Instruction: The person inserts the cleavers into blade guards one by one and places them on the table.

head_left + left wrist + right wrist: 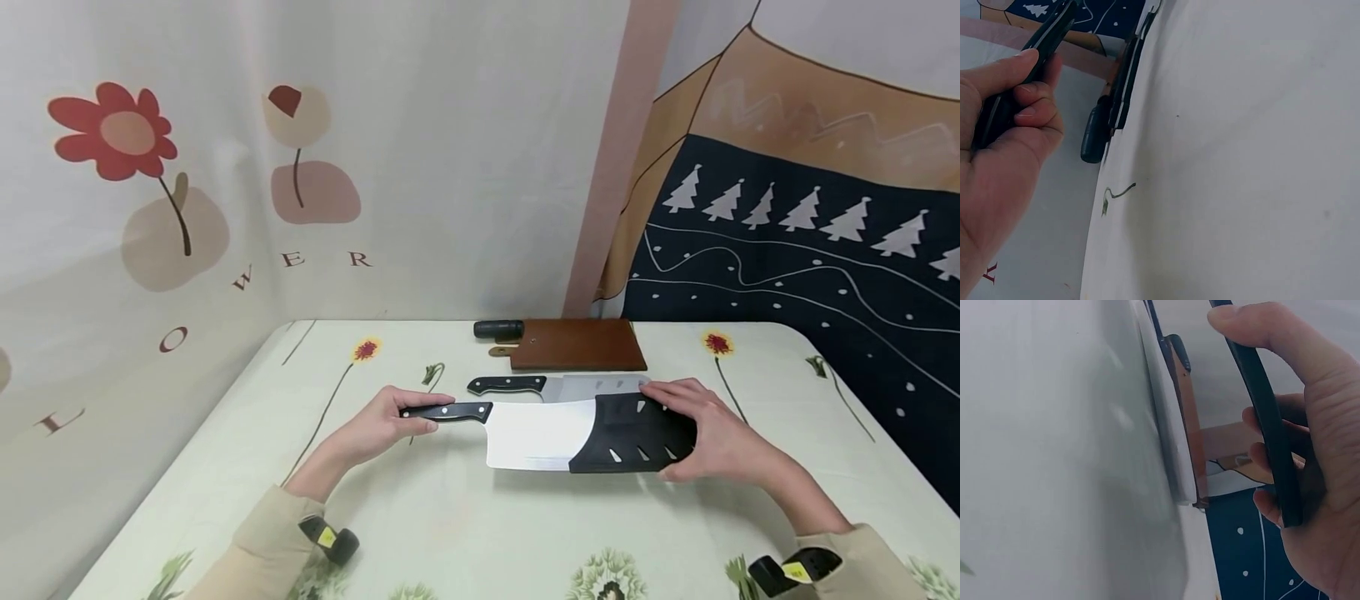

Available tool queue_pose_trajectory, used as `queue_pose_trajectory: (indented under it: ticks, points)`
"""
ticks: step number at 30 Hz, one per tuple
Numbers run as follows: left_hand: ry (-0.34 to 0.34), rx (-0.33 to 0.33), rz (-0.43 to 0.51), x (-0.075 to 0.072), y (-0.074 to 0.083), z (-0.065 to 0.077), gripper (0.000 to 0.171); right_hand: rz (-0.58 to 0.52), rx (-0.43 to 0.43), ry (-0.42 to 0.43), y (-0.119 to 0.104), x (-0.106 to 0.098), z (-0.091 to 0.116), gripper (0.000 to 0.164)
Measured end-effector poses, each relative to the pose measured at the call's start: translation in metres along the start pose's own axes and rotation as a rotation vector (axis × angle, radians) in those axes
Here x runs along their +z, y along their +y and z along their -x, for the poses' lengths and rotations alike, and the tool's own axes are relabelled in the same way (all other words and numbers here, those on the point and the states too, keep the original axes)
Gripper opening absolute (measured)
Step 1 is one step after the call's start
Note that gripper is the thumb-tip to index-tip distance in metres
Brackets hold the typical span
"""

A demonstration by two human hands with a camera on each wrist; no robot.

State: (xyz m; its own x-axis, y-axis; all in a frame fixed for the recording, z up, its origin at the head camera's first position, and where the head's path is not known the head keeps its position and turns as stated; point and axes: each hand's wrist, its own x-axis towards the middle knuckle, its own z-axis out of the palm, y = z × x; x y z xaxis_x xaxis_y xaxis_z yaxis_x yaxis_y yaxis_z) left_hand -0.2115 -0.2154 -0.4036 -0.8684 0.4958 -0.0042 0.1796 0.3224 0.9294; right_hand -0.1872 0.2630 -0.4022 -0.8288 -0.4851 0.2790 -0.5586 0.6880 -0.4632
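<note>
A wide cleaver (540,435) is held level above the table, its bright blade partly covered by a black blade guard (637,437) with small slits. My left hand (382,427) grips the cleaver's black riveted handle (461,412), thumb along one side in the left wrist view. At the other end, my right hand (712,429) holds the guard across its width, thumb on the lower edge and fingers on the upper. The guard (1266,425) shows edge-on in the right wrist view. The blade's far end is hidden inside it.
Just behind lies a second knife with a black handle (506,384) and a pale slitted cover (600,385). Farther back is a brown flat rectangular piece (581,345) with a black rounded handle (498,330) at its left. A flower-patterned cloth (450,525) covers the table; printed curtains (450,167) hang behind.
</note>
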Motion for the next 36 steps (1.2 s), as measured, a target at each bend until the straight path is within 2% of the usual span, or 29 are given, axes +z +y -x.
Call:
queue_pose_trajectory:
  ticks: [4,8,25,30,36]
  points:
    - [-0.026,0.033,-0.031,-0.004,-0.001,0.001,0.042,0.005,-0.030,0.008,0.000,-0.001,-0.002,0.103]
    - [-0.050,0.055,-0.015,-0.006,0.000,0.002,0.041,0.008,-0.043,0.010,0.001,-0.001,-0.003,0.103]
    - [-0.086,0.078,-0.005,0.000,0.000,-0.001,0.040,0.002,-0.043,-0.025,0.006,-0.004,0.001,0.104]
    - [-0.081,0.078,-0.020,0.000,0.001,-0.002,0.040,0.026,-0.074,-0.018,0.005,-0.006,-0.001,0.103]
    - [-0.070,0.086,-0.036,0.001,0.005,-0.006,0.039,0.025,-0.069,-0.020,0.003,-0.011,-0.001,0.104]
